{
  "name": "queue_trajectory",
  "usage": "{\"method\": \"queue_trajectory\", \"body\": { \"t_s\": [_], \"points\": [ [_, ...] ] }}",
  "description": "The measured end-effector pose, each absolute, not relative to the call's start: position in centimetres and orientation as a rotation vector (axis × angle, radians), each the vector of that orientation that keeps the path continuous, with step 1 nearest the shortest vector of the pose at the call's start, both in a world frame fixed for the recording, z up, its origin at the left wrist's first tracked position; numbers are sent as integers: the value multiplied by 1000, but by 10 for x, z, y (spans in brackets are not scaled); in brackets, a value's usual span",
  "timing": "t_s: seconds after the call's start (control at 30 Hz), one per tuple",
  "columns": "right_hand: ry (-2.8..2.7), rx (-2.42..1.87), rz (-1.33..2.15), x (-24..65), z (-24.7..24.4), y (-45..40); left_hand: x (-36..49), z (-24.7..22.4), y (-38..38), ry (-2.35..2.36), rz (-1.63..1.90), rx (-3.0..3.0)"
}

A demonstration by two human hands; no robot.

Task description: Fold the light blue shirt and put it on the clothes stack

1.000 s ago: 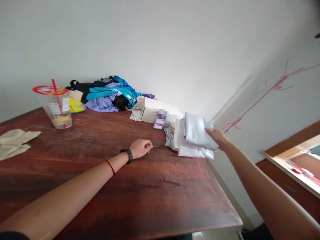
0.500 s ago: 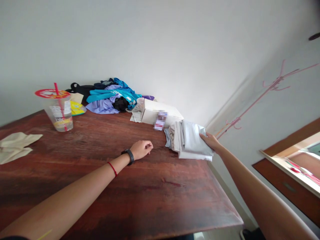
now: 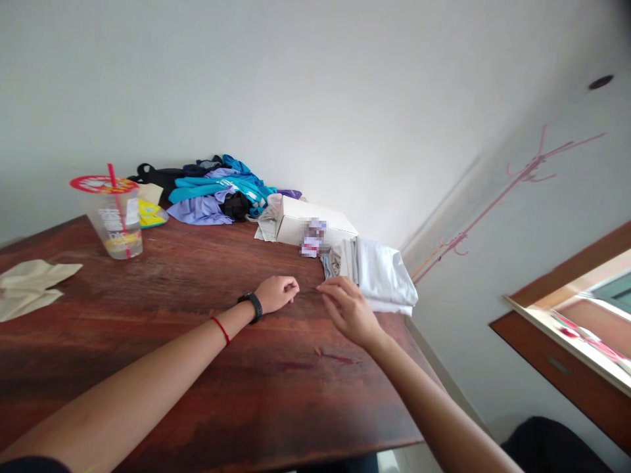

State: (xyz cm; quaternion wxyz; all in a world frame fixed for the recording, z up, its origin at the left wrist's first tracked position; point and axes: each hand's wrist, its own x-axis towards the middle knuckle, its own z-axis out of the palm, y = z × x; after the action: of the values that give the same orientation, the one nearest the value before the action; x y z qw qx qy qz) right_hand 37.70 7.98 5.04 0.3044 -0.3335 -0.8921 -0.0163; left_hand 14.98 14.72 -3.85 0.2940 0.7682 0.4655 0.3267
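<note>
My left hand [image 3: 279, 294] rests on the dark wooden table [image 3: 221, 374], its fingers curled in with nothing seen in them. A black band and a red string are on that wrist. To its right, my right hand [image 3: 349, 309] hovers over the table with fingers apart and holds nothing. Just behind the right hand lies folded silvery-white cloth [image 3: 387, 272], beside grey and beige folded pieces. A white box [image 3: 293, 220] stands behind both hands, left of the cloth.
At the left stands a plastic cup [image 3: 118, 223] with a red straw. A beige cloth [image 3: 37, 286] lies near the left edge. Blue, purple and black clothes [image 3: 221, 190] are heaped by the wall. A pink coat rack [image 3: 493, 203] leans into view at right.
My right hand has let go of the silvery-white cloth and moved left, toward my left hand. The left hand stays where it was. The view has shifted slightly.
</note>
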Motion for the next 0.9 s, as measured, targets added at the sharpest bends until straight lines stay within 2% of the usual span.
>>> {"method": "queue_trajectory", "body": {
  "t_s": [0.1,0.23,0.43,0.9],
  "points": [
    [-2459,-802,249,343,19,73,150,-40,149,1233,882,2062],
    [-2255,-888,509,326,-20,79,149,-40,150,1226,869,2063],
    [-1979,-1055,838,339,-40,85,150,-39,150,1215,858,2049],
    [-1959,-1051,895,347,-41,94,151,-39,150,1215,869,2097]
  ]
}}
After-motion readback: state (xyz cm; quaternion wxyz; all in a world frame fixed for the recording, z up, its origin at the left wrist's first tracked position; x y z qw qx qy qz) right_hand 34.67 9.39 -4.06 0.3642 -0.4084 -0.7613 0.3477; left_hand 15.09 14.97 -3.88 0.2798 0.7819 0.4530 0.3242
